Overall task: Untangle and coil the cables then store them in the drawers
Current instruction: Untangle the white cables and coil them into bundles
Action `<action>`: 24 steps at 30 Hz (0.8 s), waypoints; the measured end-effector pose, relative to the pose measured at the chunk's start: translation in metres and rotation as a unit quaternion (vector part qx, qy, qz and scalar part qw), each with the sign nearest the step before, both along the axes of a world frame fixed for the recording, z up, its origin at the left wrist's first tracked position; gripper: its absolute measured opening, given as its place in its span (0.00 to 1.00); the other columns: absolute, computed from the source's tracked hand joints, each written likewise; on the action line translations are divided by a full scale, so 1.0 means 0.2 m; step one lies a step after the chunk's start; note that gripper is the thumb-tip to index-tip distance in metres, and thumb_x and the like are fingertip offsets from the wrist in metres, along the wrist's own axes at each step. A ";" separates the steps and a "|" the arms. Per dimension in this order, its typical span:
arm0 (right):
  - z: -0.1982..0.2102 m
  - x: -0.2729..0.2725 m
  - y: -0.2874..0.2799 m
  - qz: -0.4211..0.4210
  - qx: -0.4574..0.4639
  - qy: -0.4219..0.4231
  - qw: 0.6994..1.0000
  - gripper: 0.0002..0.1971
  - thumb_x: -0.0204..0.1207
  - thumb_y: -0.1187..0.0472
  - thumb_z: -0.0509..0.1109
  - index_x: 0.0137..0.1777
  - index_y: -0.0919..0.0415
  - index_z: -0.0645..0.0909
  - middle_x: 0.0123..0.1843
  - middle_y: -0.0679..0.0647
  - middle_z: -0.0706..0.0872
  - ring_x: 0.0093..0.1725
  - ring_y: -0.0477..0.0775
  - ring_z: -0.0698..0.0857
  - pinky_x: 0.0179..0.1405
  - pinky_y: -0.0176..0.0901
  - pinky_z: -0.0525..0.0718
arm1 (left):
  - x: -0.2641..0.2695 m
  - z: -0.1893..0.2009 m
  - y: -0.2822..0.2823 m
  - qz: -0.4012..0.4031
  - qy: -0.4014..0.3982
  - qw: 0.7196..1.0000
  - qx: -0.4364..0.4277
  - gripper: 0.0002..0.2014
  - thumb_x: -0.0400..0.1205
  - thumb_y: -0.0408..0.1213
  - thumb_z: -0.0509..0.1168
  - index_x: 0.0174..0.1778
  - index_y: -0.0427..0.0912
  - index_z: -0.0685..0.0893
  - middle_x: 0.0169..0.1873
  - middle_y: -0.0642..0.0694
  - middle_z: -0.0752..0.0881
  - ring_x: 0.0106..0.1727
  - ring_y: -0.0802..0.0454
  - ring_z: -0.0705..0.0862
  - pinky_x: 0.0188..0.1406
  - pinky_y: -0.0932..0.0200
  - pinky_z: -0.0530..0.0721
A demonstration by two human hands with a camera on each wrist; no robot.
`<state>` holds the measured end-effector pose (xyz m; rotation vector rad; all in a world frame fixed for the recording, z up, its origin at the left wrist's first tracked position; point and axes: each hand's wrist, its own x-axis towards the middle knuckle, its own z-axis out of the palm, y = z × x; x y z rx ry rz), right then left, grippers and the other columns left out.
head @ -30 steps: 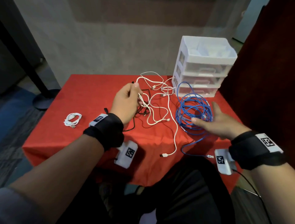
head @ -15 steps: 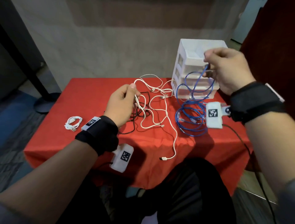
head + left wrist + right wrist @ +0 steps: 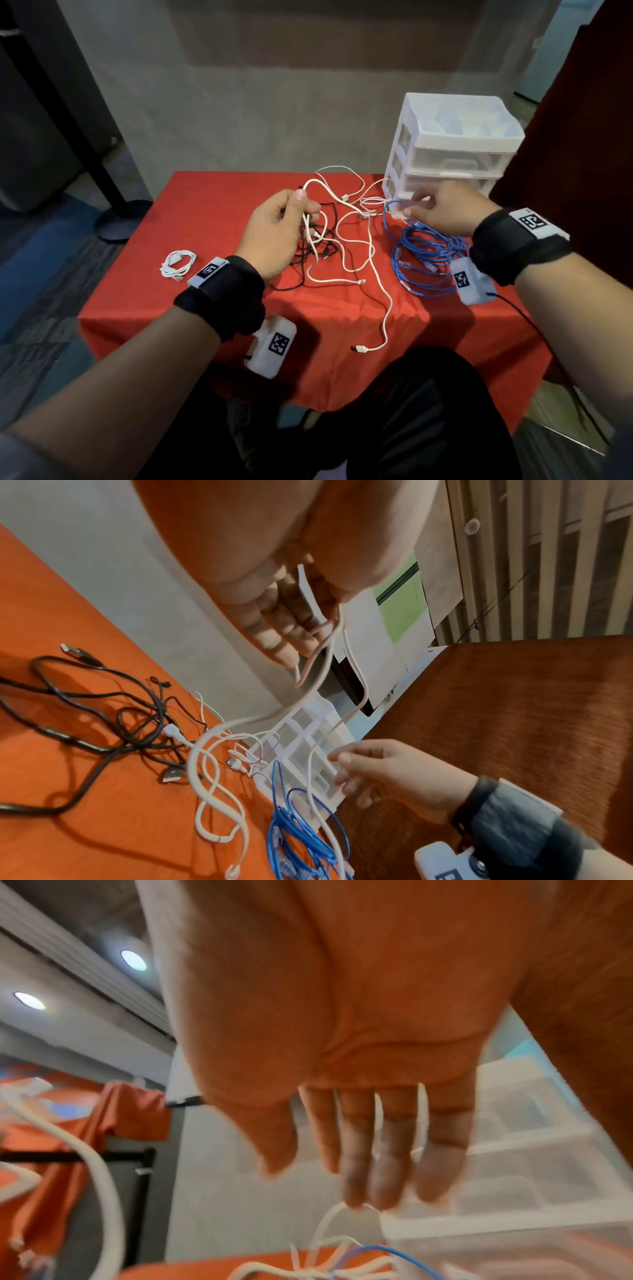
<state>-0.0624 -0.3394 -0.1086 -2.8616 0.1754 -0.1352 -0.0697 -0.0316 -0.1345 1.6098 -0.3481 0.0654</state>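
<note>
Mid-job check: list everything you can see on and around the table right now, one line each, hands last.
Table: one, red cloth, centre.
Drawer unit: one, white and translucent, three drawers, far right corner.
Blue cable: one loose pile, table right, in front of the drawer unit.
White cables: several, tangled, table centre; exact count unclear.
Black cables: tangled under the white ones, centre-left; count unclear.
Coiled white cable: one, table left, apart from the tangle.
Floor stand: one, black, behind the table's left corner.
Left hand: grips a white cable, raised over the tangle.
Right hand: fingers extended, by the lowest drawer above the blue cable.
</note>
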 end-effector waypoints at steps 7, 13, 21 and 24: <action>0.14 -0.23 0.45 0.208 0.350 -0.058 0.912 0.18 0.82 0.46 0.74 0.68 0.52 0.83 0.44 0.51 0.88 0.45 0.46 0.85 0.46 0.36 0.81 | -0.07 0.07 -0.07 -0.023 0.007 0.999 -0.030 0.15 0.90 0.47 0.61 0.42 0.47 0.88 0.40 0.44 0.89 0.42 0.43 0.84 0.55 0.23 0.83; 0.25 -0.23 0.46 0.093 0.434 -0.163 0.881 0.13 0.89 0.58 0.64 0.42 0.56 0.83 0.25 0.52 0.70 0.23 0.50 0.71 0.25 0.41 0.72 | -0.03 0.11 0.04 -0.009 0.105 0.971 -0.215 0.05 0.85 0.28 0.68 0.44 0.40 0.82 0.44 0.44 0.85 0.44 0.55 0.86 0.58 0.53 0.89; 0.31 -0.28 0.36 -0.019 0.631 -0.173 0.756 0.09 0.87 0.62 0.61 0.44 0.55 0.77 0.29 0.51 0.72 0.22 0.47 0.67 0.19 0.33 0.61 | 0.01 -0.02 0.25 0.117 0.138 0.956 -0.232 0.12 0.85 0.23 0.62 0.44 0.46 0.81 0.49 0.48 0.87 0.50 0.55 0.85 0.62 0.52 0.87; 0.31 -0.28 0.44 0.010 0.649 -0.139 0.748 0.08 0.87 0.64 0.62 0.45 0.56 0.77 0.28 0.51 0.71 0.22 0.46 0.65 0.18 0.32 0.58 | -0.12 -0.09 0.12 0.083 0.114 0.971 -0.195 0.08 0.86 0.28 0.63 0.46 0.45 0.83 0.43 0.48 0.87 0.41 0.56 0.85 0.48 0.54 0.88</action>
